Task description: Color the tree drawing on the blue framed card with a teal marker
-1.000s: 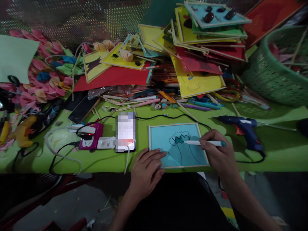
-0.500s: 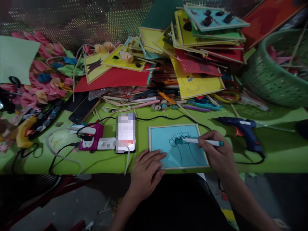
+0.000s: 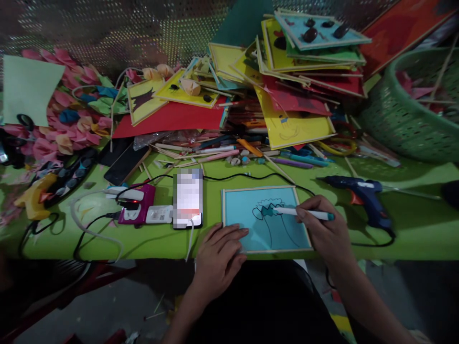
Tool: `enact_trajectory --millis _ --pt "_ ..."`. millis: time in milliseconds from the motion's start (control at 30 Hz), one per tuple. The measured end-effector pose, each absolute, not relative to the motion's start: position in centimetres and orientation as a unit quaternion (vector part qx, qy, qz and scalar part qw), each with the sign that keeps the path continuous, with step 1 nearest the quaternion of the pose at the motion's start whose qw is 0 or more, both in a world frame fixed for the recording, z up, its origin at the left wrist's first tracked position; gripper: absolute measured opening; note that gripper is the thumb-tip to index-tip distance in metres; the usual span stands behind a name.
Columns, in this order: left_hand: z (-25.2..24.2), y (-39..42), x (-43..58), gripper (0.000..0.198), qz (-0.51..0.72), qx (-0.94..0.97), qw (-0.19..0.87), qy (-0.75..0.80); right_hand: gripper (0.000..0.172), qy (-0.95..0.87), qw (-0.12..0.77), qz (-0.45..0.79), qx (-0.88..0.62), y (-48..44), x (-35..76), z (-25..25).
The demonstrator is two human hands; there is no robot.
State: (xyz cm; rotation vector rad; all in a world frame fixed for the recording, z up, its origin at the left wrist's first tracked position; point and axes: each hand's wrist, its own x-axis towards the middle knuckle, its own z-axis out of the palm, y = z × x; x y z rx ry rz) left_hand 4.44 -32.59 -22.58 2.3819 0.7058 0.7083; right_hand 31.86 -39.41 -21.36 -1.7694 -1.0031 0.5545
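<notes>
A blue card [image 3: 244, 205] edged with thin wooden sticks lies on the green-covered table in front of me. Black outlines are drawn on it, and a zigzag band [image 3: 267, 210] is partly coloured dark teal. My right hand [image 3: 324, 229] grips a white marker [image 3: 304, 212] with a teal end, its tip on the band. Resting over the card's lower left corner, my left hand [image 3: 222, 255] lies with its fingers extended, holding nothing.
A blue glue gun [image 3: 367, 191] lies to the right, its cord trailing. A lit phone [image 3: 188, 198] and a magenta power strip [image 3: 138, 205] sit left. Behind are loose pens [image 3: 222, 155], sticks and stacked framed cards [image 3: 319, 38]. A green basket [image 3: 398, 119] stands back right.
The hands, marker and card keep nearly the same places; the marker tip stays on the teal band. The whole view has shifted very slightly.
</notes>
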Motion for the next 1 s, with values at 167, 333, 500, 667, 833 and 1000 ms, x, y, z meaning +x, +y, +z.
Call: enact_trajectory --millis 167,333,500,667,833,1000 --pt "-22.37 -32.51 4.46 0.012 0.265 0.889 0.27 0.258 0.011 -0.416 0.488 0.229 -0.733 -39.57 31.92 -21.45" --pt "-22.47 -32.5 4.46 0.014 0.267 0.888 0.272 0.258 0.01 -0.42 0.482 0.226 -0.735 -39.61 31.93 -21.4" --pt "-22.63 -32.52 4.44 0.015 0.267 0.888 0.27 0.259 0.013 -0.418 0.496 0.224 -0.727 -39.55 31.98 -21.38" --pt "-22.51 -32.51 4.53 0.013 0.268 0.89 0.265 0.255 0.012 -0.414 0.495 0.226 -0.73 -39.44 31.95 -21.22" --pt "-22.49 -32.48 4.57 0.014 0.267 0.89 0.267 0.257 0.013 -0.404 0.508 0.242 -0.721 -39.74 32.07 -21.38" --pt "-22.45 -32.45 4.53 0.014 0.266 0.891 0.268 0.252 0.014 -0.397 0.505 0.253 -0.723 -39.86 32.21 -21.6"
